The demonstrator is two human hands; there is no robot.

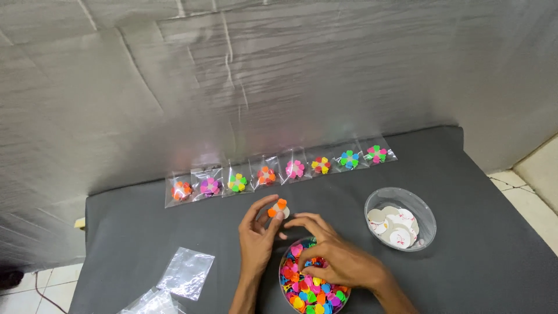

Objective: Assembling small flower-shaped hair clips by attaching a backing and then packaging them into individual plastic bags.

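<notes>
Fingers of left hand (258, 232) pinch round card (279, 209); right hand (328, 256) seemingly picks plastic clips (308, 288).

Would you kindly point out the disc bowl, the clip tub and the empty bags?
Disc bowl (372, 204), head view, left rim.
Clip tub (308, 298), head view, clips inside.
Empty bags (187, 272), head view, top bag's middle.

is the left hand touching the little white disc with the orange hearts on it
Touching. The head view shows the left hand pinching the white disc between thumb and fingertips, no gap visible.
</notes>
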